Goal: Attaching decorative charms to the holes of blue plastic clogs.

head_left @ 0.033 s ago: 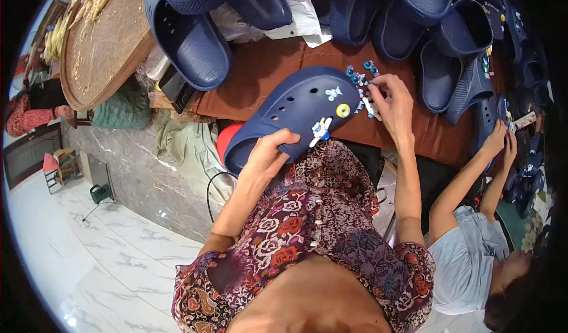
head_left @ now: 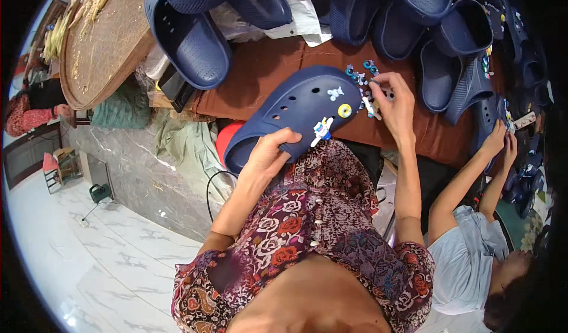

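Observation:
My left hand [head_left: 271,152] grips a navy blue clog [head_left: 278,117] by the edge of its opening, thumb on top. The clog is tilted, toe toward the upper right. On its upper sit a pale character charm [head_left: 335,93], a round yellow-and-white charm [head_left: 344,110] and a bigger white-and-blue figure charm [head_left: 322,130]; several holes are bare. Just right of the toe, my right hand [head_left: 393,103] pinches thumb and forefinger together over a scatter of small shoe charms [head_left: 362,79]. Whatever lies between those fingertips is too small to make out. A long white charm [head_left: 371,108] lies beneath this hand.
Several navy clogs [head_left: 195,52] stand along the far side of the brown padded surface [head_left: 266,66]. At the right, another person's hands [head_left: 500,140] work at a clog. A round woven tray [head_left: 100,43] is at upper left, and a red-sleeved person [head_left: 29,120] is beyond.

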`<state>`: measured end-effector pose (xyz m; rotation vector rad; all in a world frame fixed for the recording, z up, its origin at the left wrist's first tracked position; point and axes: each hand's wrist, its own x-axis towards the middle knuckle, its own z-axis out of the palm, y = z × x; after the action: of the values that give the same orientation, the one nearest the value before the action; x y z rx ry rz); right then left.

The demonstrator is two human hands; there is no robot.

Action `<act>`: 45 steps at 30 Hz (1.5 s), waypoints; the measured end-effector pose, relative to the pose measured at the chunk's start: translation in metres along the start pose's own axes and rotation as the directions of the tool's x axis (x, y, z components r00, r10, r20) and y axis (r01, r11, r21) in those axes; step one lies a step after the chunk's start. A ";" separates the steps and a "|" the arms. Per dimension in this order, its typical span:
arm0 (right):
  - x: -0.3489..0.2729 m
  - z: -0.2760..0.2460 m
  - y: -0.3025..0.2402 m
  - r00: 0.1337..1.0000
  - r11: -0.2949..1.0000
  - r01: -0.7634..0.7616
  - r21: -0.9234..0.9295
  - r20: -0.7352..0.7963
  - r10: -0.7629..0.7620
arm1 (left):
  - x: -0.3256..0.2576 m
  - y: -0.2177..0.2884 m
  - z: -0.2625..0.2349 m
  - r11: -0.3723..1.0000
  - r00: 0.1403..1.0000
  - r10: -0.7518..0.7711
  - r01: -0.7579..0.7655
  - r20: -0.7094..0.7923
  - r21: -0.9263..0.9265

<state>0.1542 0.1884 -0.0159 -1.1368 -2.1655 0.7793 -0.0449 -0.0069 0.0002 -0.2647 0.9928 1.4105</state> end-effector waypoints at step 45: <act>0.032 -0.002 -0.024 0.736 0.882 -0.260 0.393 0.672 -0.082 | -0.004 -0.013 0.028 0.924 0.989 -0.002 -0.055 0.149 0.378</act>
<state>0.1275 0.2045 0.0092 -0.7618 -2.2547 1.8925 -0.0205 0.0066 0.0147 0.1411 1.1264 1.2109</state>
